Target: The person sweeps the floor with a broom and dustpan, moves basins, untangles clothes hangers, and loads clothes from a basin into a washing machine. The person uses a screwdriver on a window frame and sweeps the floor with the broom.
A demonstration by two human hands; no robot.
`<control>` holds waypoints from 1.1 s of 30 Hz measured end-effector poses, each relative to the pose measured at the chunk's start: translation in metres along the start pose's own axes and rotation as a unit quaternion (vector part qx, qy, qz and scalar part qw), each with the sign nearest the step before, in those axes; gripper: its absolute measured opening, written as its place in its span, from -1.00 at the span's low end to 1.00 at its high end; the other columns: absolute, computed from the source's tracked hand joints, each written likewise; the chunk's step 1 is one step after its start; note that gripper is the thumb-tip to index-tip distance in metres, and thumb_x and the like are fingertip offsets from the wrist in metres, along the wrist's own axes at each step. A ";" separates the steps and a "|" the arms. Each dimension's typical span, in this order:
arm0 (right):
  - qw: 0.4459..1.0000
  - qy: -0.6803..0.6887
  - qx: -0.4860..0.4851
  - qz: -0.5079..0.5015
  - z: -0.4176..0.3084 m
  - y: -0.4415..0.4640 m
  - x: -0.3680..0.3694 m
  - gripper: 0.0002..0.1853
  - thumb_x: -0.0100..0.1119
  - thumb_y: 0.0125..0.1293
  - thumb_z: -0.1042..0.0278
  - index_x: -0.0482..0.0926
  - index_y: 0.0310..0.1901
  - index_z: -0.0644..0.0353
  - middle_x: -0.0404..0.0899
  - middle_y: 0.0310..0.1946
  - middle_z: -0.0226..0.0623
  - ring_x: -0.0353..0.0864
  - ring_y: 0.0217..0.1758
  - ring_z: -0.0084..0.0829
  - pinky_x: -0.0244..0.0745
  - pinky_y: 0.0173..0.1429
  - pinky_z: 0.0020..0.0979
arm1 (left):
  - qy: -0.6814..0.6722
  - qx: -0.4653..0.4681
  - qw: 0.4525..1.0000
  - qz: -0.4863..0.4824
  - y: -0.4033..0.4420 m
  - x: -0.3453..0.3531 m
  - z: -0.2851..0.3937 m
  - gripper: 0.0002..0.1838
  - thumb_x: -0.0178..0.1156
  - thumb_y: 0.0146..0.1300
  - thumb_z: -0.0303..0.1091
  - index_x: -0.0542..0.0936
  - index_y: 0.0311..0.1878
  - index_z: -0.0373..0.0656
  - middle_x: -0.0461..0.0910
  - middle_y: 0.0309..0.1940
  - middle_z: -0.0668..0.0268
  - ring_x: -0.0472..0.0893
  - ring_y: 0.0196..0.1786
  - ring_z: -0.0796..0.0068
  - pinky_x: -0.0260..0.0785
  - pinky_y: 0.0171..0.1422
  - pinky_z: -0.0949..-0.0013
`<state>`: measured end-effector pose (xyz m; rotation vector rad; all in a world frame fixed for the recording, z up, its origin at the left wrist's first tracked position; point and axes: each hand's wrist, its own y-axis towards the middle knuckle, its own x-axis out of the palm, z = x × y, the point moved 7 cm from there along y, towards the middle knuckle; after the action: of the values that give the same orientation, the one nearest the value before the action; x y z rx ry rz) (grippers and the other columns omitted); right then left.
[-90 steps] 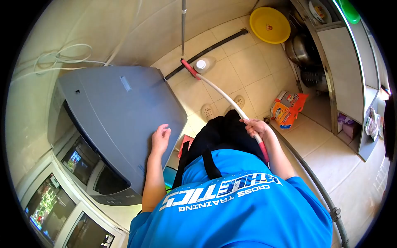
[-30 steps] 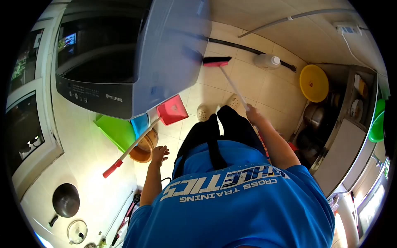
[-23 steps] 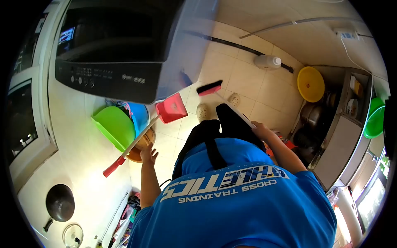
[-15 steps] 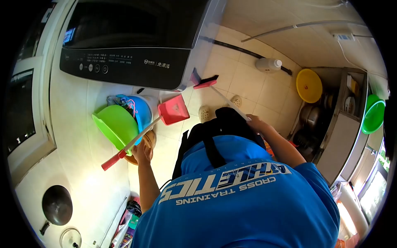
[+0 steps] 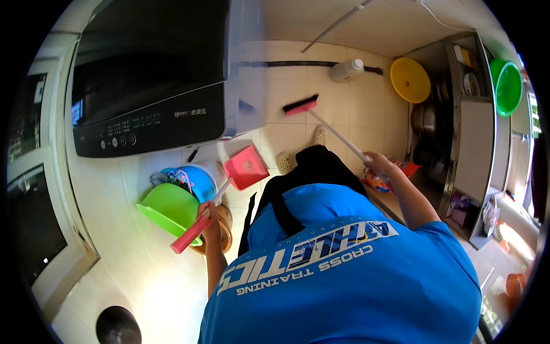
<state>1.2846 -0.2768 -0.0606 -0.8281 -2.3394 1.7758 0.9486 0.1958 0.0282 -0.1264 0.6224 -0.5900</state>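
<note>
My left hand [image 5: 211, 220] is closed around the handle of a pink dustpan [image 5: 246, 167], near where the white shaft meets the red grip. The pan hangs in front of my left shoe, close to the washing machine's corner. In my right hand [image 5: 378, 165] is the white stick of a broom [image 5: 342, 137], gripped near its upper end. Its pink head with black bristles [image 5: 301, 105] is over the tiled floor, ahead of my shoes. The broom head is slightly blurred.
A washing machine [image 5: 149, 123] stands at front left. Beside my left hand are a green basin [image 5: 169, 209], a blue bucket [image 5: 197, 182] and a brown container [image 5: 224, 229]. A white jug [image 5: 346, 70] lies by a black pipe [image 5: 292, 63]. Right: a yellow basin [image 5: 410, 80] and shelving [image 5: 472, 143].
The broom head has moved right, away from the washing machine. The dustpan has also shifted away from the machine, and its handle is more foreshortened. The view has turned.
</note>
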 end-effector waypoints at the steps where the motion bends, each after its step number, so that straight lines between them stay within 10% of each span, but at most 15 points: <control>1: 1.000 0.011 0.002 0.003 -0.002 0.004 0.009 -0.50 -0.06 0.16 0.45 0.25 0.19 -0.02 0.41 -0.63 -0.20 0.40 -0.74 -0.42 0.29 -0.73 -0.39 | 0.013 0.026 1.000 0.011 0.002 0.004 0.008 -0.89 0.15 0.12 -0.43 0.48 -0.37 -0.27 0.48 -0.55 0.29 0.47 -0.46 0.52 0.34 -0.34 0.46; 11: 0.986 0.118 0.116 0.013 0.059 -0.066 0.042 -0.56 -0.14 0.20 0.43 0.29 0.16 -0.05 0.36 -0.71 -0.31 0.35 -0.78 -0.49 0.30 -0.74 -0.43 | -0.016 0.148 0.977 -0.152 0.008 0.080 0.105 -0.84 0.16 0.11 -0.43 0.53 -0.28 -0.34 0.55 -0.45 0.23 0.50 -0.44 0.54 0.36 -0.32 0.51; 13: 0.964 0.223 0.139 0.030 0.088 -0.083 0.036 -0.51 -0.10 0.18 0.46 0.26 0.19 -0.03 0.38 -0.67 -0.25 0.33 -0.80 -0.48 0.24 -0.77 -0.42 | 0.027 0.028 0.980 -0.196 0.001 0.096 0.133 -0.82 0.13 0.14 -0.41 0.51 -0.26 -0.34 0.54 -0.42 0.23 0.48 -0.45 0.58 0.35 -0.33 0.55; 18: 0.924 0.340 0.106 0.137 0.128 -0.077 0.004 -0.61 -0.11 0.22 0.39 0.31 0.11 0.01 0.35 -0.71 -0.30 0.28 -0.83 -0.52 0.22 -0.76 -0.45 | 0.050 0.062 0.969 -0.234 0.014 0.135 0.144 -0.79 0.08 0.22 -0.32 0.47 -0.24 -0.32 0.51 -0.49 0.25 0.52 -0.48 0.57 0.38 -0.36 0.53; 24: 0.888 0.398 0.174 0.150 0.173 -0.009 0.002 -0.87 -0.10 0.20 0.38 0.46 -0.30 0.17 0.40 -0.67 -0.27 0.37 -0.73 -0.34 0.29 -0.67 -0.26 | 0.137 0.110 0.950 -0.258 0.018 0.185 0.189 -0.81 0.07 0.22 -0.34 0.49 -0.27 -0.32 0.56 -0.36 0.19 0.53 -0.49 0.56 0.40 -0.41 0.54; 27: 0.932 0.289 0.150 0.161 0.169 -0.021 0.052 -0.79 -0.07 0.16 0.39 0.44 -0.18 0.24 0.52 -0.45 -0.19 0.48 -0.46 -0.18 0.41 -0.47 -0.27 | 0.146 0.140 0.939 -0.278 0.015 0.210 0.217 -0.83 0.08 0.20 -0.38 0.50 -0.28 -0.32 0.57 -0.30 0.17 0.54 -0.49 0.54 0.42 -0.39 0.52; 33: 0.845 0.513 0.114 0.099 0.151 -0.093 0.033 -0.66 -0.08 0.24 0.41 0.34 0.07 0.17 0.39 -0.72 -0.24 0.39 -0.81 -0.43 0.28 -0.76 -0.36 | 0.169 0.191 0.916 -0.309 0.012 0.249 0.249 -0.86 0.08 0.18 -0.43 0.48 -0.30 -0.33 0.56 -0.24 0.13 0.56 -0.47 0.49 0.46 -0.36 0.48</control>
<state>1.1644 -0.4086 -0.0325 -1.5104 -1.3404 1.1200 1.2626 0.0521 0.0993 0.1610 0.7912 -1.3581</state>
